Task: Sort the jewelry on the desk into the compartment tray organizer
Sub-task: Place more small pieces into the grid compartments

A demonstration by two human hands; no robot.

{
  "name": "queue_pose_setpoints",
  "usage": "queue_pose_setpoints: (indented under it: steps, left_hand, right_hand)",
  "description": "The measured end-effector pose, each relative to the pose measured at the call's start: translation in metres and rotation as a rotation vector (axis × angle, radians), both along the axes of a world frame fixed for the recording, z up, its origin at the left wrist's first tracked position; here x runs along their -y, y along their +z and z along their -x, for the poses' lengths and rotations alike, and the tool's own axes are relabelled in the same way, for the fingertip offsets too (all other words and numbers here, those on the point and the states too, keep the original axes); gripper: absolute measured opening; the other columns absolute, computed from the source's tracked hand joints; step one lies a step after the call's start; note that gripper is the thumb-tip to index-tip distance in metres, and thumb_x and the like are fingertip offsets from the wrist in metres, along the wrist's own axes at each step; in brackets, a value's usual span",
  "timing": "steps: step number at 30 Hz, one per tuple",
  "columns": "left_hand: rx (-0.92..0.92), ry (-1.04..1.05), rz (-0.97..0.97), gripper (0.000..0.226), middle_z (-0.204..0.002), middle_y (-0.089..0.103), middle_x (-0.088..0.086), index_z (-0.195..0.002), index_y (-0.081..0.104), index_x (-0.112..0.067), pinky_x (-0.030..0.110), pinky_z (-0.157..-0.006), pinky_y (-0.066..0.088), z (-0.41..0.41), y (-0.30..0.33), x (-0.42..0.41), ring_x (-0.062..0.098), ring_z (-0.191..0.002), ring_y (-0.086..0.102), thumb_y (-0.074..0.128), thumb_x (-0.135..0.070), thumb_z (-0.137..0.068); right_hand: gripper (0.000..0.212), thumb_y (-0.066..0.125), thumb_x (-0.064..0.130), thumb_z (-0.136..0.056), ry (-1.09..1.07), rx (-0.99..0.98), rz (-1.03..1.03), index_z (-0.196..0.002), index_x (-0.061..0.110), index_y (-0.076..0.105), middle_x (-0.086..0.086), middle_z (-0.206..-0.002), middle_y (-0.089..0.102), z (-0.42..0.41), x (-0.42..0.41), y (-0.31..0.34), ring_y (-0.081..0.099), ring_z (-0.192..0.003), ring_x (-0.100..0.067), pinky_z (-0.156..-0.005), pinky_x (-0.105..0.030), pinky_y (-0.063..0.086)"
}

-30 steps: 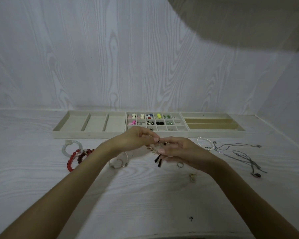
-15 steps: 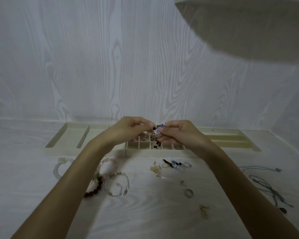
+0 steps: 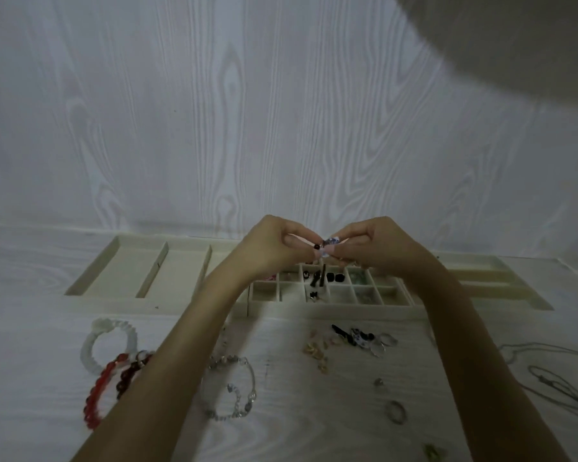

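I am pinching the earring [image 3: 326, 245] between both hands' fingers [image 3: 331, 250] above the tray [image 3: 314, 310] at twelve o'clock, judging I should be parting it gently over its small cell.

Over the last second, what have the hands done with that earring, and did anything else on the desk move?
Both hands, left hand and right hand, lifted the earring off the desk and carried it forward over the tray, above its small compartments. Both hands pinch it as before. The bracelets, rings and necklaces on the desk lie unmoved; only the camera shifted.
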State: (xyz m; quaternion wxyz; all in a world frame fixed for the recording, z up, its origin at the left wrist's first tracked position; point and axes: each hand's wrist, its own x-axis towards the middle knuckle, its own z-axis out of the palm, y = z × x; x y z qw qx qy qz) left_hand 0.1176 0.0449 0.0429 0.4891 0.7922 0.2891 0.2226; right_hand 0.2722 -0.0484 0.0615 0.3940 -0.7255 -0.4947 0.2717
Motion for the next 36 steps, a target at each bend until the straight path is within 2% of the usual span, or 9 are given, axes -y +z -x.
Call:
queue_pose_setpoints:
  steps: [5,8,15,20,23,26,28,32,36]
  left_hand:
    - [-0.034,-0.031,-0.034,0.009,-0.066,0.069,0.005,-0.083,0.075,-0.023,0.027,-0.072,0.055,-0.023,-0.006,0.005,0.015,-0.066,0.067,0.078,-0.025,-0.075]
    - [-0.055,-0.05,-0.066,0.01,-0.081,0.074,0.01,-0.078,0.072,-0.028,0.046,-0.093,0.051,-0.031,-0.01,0.006,0.03,-0.09,0.068,0.077,-0.02,-0.077]
    - [-0.072,-0.069,-0.111,0.015,-0.081,0.074,0.01,-0.087,0.073,-0.023,0.042,-0.093,0.052,-0.037,-0.025,0.002,0.023,-0.089,0.069,0.069,-0.009,-0.083]
    - [-0.164,-0.08,-0.21,0.015,-0.074,0.074,0.002,-0.087,0.074,-0.032,0.046,-0.085,0.054,-0.042,-0.039,0.001,0.02,-0.081,0.07,0.075,-0.019,-0.079]
    - [-0.23,-0.093,-0.287,0.015,-0.074,0.074,-0.008,-0.09,0.074,-0.035,0.041,-0.084,0.055,-0.046,-0.044,0.003,0.012,-0.081,0.069,0.075,-0.026,-0.079]
    - [-0.297,-0.102,-0.36,0.017,-0.084,0.073,-0.013,-0.096,0.074,-0.035,0.037,-0.085,0.054,-0.049,-0.046,0.006,0.008,-0.086,0.067,0.073,-0.027,-0.081]
    - [-0.332,-0.107,-0.409,0.018,-0.089,0.073,-0.013,-0.098,0.074,-0.037,0.036,-0.084,0.054,-0.049,-0.045,0.008,0.008,-0.088,0.066,0.071,-0.028,-0.082]
    - [-0.348,-0.102,-0.463,0.022,-0.093,0.072,-0.015,-0.102,0.072,-0.036,0.033,-0.083,0.053,-0.048,-0.044,0.009,0.005,-0.088,0.064,0.071,-0.029,-0.082]
    - [-0.316,-0.1,-0.48,0.031,-0.082,0.072,-0.016,-0.109,0.07,-0.033,0.03,-0.077,0.053,-0.046,-0.043,0.008,0.0,-0.081,0.062,0.073,-0.028,-0.079]
  right_hand:
    - [0.011,0.074,0.015,-0.078,0.023,0.074,0.121,-0.083,0.006,0.072,-0.003,-0.067,0.071,-0.017,0.004,-0.001,0.066,-0.055,-0.003,-0.044,-0.008,0.042]
    - [0.014,0.074,0.019,-0.078,0.032,0.106,0.158,-0.084,0.006,0.072,-0.003,-0.073,0.073,-0.027,0.006,-0.003,0.068,-0.062,-0.005,-0.053,-0.012,0.05]
    - [0.018,0.076,0.021,-0.077,0.038,0.086,0.214,-0.089,0.007,0.072,0.005,-0.063,0.071,-0.039,0.005,-0.014,0.065,-0.057,-0.001,-0.046,-0.008,0.042]
    - [0.018,0.068,0.02,-0.084,0.075,0.244,0.3,-0.098,0.01,0.073,-0.009,-0.09,0.072,-0.042,0.005,-0.023,0.059,-0.07,-0.007,-0.065,-0.018,0.048]
    - [0.02,0.063,0.02,-0.088,0.098,0.293,0.379,-0.101,0.01,0.073,-0.007,-0.098,0.071,-0.041,0.006,-0.023,0.056,-0.07,-0.004,-0.061,-0.015,0.042]
    - [0.019,0.064,0.021,-0.087,0.114,0.318,0.434,-0.099,0.01,0.073,-0.008,-0.107,0.07,-0.041,0.006,-0.024,0.06,-0.087,-0.014,-0.071,-0.02,0.044]
    - [0.018,0.069,0.022,-0.083,0.091,0.307,0.411,-0.096,0.012,0.074,-0.007,-0.1,0.071,-0.042,0.007,-0.023,0.061,-0.087,-0.014,-0.074,-0.023,0.046]
    - [0.017,0.078,0.021,-0.073,0.03,0.263,0.325,-0.089,0.014,0.076,0.005,-0.069,0.066,-0.046,0.008,-0.024,0.051,-0.066,-0.002,-0.06,-0.019,0.038]
    - [0.015,0.079,0.023,-0.072,0.004,0.284,0.322,-0.086,0.018,0.077,0.016,-0.053,0.059,-0.046,0.008,-0.025,0.047,-0.056,0.0,-0.052,-0.014,0.033]
